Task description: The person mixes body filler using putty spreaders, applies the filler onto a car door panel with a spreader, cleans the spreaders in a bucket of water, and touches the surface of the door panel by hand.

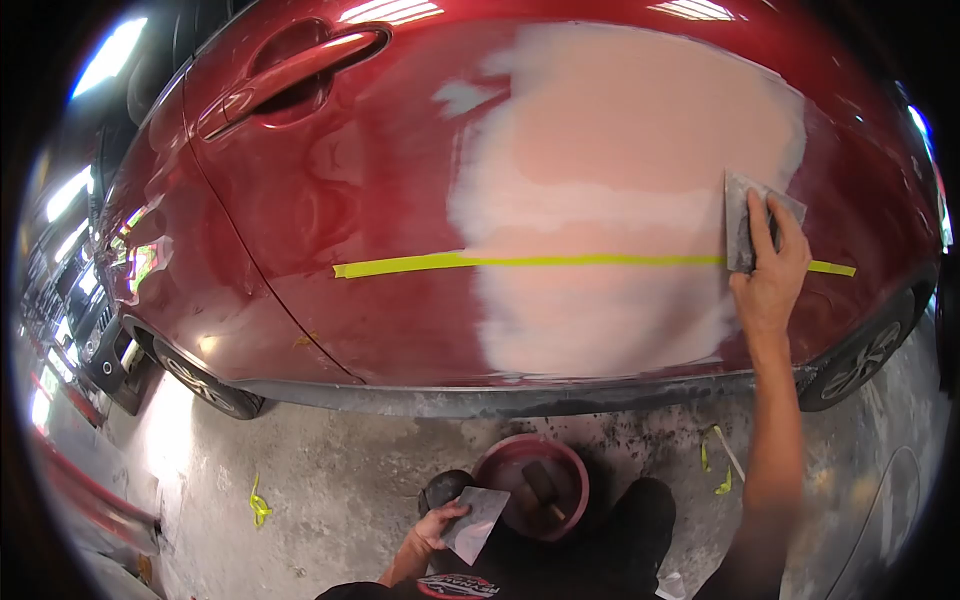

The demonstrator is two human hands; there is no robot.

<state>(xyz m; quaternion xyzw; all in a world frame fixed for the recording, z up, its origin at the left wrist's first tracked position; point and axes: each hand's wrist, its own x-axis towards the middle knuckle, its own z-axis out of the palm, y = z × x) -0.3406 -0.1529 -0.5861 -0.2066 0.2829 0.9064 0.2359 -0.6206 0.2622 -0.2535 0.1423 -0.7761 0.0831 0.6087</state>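
Observation:
My right hand (775,265) presses a grey sanding sheet (737,225) with a dark block against the red car panel (400,200), at the right edge of a pale filler patch (610,140). A yellow-green tape strip (600,260) runs level across the patch and passes behind this hand. Low in the view, my left hand (438,522) holds a thin, light grey rectangular sheet (475,525) between thumb and fingers, beside a pink basin (583,470).
Dark blocks (543,485) lie in the basin. Scraps of yellow tape (260,502) are on the concrete floor (340,480). A door handle (290,80) juts out at the upper left. Car wheels (205,385) stand at both sides, and my knees flank the basin.

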